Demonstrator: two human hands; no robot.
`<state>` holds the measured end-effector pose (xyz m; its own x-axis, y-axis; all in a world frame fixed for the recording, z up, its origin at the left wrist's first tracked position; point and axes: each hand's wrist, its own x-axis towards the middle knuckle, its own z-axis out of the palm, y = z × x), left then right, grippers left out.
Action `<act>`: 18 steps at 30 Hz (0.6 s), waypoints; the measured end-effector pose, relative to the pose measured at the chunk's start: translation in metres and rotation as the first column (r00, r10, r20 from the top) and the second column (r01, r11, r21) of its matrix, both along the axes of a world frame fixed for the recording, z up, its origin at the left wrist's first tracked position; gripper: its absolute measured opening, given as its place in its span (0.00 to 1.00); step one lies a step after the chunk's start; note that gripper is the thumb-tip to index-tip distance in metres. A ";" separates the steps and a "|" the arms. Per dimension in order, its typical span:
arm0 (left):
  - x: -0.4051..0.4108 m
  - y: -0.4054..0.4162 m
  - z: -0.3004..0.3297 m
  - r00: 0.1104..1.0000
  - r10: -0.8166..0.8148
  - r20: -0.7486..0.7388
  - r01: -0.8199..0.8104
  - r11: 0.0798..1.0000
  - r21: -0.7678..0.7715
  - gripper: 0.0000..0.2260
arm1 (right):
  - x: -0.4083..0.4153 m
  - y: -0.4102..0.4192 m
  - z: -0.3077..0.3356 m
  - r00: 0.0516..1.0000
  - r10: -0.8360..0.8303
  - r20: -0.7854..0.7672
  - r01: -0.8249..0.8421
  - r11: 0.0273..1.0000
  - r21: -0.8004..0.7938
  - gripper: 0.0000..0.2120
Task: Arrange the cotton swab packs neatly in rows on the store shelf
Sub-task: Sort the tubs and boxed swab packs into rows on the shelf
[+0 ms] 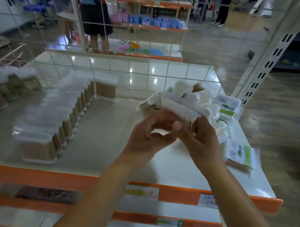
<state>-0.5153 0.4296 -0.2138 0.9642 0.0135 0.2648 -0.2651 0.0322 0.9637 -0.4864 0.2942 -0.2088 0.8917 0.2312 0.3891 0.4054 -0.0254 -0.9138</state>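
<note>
Motion blur smears the price labels (141,192) beyond reading.

Both hands, left (148,138) & right (202,139), gripping swab pack (179,110), upright row (57,118) left on shelf (103,145)

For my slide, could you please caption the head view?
Both hands hold a cotton swab pack above the shelf.
</note>
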 end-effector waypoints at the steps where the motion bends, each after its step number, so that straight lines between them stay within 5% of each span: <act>1: -0.001 0.006 -0.001 1.000 -0.002 -0.003 0.002 0.999 0.036 0.15 | 0.002 0.007 0.000 1.000 -0.010 0.009 0.010 1.000 -0.027 0.07; 7: -0.001 0.055 -0.008 0.998 0.062 0.025 -0.066 0.976 0.207 0.13 | 0.014 0.046 -0.016 0.999 -0.023 -0.038 0.022 1.000 -0.019 0.14; 12: 0.004 0.109 -0.006 0.986 0.142 0.090 -0.167 0.890 0.425 0.12 | 0.027 0.087 -0.022 0.990 -0.043 -0.132 0.042 0.999 -0.012 0.08; 18: 0.008 0.178 0.002 0.934 0.252 0.253 -0.356 0.629 0.691 0.17 | 0.053 0.146 -0.028 0.950 0.062 -0.306 -0.040 0.996 0.078 0.09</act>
<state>-0.5071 0.6075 -0.2117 0.9000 0.0566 0.4321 -0.2443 -0.7556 0.6077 -0.4335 0.4398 -0.2364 0.9584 0.2614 0.1145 0.1033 0.0562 -0.9931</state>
